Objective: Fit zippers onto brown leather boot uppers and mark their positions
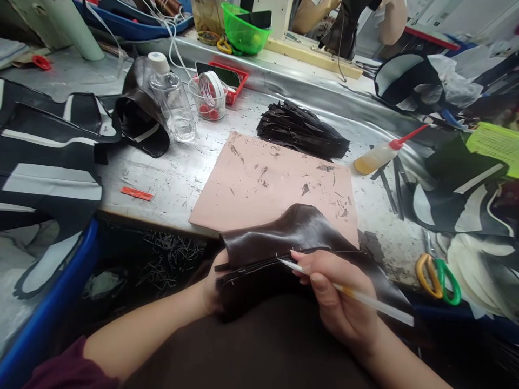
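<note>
A dark brown leather boot upper (279, 229) lies over the table's front edge and my lap, with a zipper (251, 267) running along it. My left hand (214, 286) reaches inside the boot upper, so its fingers are hidden. In my right hand (340, 294) a slim white marking pen (389, 310) is pinched, its tip touching the leather beside the zipper. Short pale marks show on the leather near that tip. Under the far part of the upper is a pinkish work board (267, 178), strewn with dark scraps.
Behind the board lies a bundle of dark strips (302, 129). A glue bottle (377, 156) with a red nozzle and scissors (438, 278) are at right. At left stand a clear bottle (174, 102) and more boot pieces (48, 140). Another person's arm (393, 21) shows at the back.
</note>
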Available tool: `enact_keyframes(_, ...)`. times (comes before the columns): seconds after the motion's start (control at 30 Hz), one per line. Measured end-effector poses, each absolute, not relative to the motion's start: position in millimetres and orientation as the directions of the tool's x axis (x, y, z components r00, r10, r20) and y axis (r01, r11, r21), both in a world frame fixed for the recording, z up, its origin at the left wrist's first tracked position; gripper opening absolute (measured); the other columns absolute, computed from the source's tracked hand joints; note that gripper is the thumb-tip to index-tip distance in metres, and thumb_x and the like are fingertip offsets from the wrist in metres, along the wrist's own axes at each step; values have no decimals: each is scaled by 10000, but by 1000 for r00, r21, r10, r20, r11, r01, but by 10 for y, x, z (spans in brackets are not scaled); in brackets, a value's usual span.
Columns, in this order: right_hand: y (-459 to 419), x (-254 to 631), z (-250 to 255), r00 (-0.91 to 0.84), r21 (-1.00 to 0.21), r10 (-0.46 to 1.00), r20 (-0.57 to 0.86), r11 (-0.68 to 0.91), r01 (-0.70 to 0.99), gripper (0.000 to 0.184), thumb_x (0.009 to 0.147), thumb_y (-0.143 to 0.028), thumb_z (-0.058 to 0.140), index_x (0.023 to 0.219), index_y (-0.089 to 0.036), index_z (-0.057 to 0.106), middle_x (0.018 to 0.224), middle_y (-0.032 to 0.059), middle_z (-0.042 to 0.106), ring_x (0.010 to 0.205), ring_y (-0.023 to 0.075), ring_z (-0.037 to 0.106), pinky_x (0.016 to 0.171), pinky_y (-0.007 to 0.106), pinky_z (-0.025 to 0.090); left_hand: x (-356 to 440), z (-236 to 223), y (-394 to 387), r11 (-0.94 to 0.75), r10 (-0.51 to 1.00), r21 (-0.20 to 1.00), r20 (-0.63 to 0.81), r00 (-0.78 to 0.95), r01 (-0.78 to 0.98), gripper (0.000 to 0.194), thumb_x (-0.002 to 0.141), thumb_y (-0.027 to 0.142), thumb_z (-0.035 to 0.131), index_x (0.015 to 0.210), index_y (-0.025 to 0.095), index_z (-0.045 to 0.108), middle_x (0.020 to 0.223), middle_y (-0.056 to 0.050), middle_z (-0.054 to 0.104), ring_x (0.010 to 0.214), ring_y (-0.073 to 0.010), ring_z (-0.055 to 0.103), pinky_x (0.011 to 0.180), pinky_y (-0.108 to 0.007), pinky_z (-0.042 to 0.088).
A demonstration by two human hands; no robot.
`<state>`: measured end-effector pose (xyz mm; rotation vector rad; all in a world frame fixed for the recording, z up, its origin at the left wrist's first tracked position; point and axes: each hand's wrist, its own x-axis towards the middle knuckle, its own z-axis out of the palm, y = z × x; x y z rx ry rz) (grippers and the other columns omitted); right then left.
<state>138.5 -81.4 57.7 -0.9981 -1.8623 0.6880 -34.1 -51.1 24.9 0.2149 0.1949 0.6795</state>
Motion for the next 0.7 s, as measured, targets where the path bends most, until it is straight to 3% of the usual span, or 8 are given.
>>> enact_keyframes(0.27, -818, 1386, 603, -309, -782, 856, 415, 509, 361, 160, 831, -96, 417, 861, -202, 533, 667, 1, 533, 619, 142, 563, 808, 428, 540, -345, 269, -518, 701, 704, 322, -169, 690, -636, 232, 803, 251, 505, 749, 107, 679, 776, -69, 679, 966, -232, 605, 944, -323, 405)
enact_keyframes(0.43, -809, 1383, 630, -329, -768, 850, 412, 518, 377, 156, 826, -92, 415, 822, -204, 524, 643, -1, 525, 606, 139, 560, 796, 422, 547, -348, 299, -513, 755, 641, 288, -139, 755, -588, 308, 811, 331, 505, 689, 115, 687, 687, -61, 672, 973, -255, 603, 919, -321, 430)
enact_keyframes(0.57, -800, 1384, 629, -342, -761, 847, 407, 521, 386, 165, 814, -75, 420, 829, -199, 528, 640, -1, 523, 593, 133, 546, 798, 419, 546, -366, 263, -523, 712, 694, 342, -208, 690, -613, 230, 800, 240, 516, 736, 112, 696, 663, -47, 675, 933, -242, 624, 900, -306, 441)
enact_keyframes(0.7, -801, 1383, 605, -323, -739, 827, 461, 559, 376, 185, 807, -59, 435, 884, -194, 535, 672, 3, 539, 634, 137, 571, 767, 387, 553, -369, 266, -531, 735, 676, 275, -223, 703, -620, 255, 815, 246, 496, 747, 104, 697, 678, -48, 681, 928, -225, 630, 911, -303, 438)
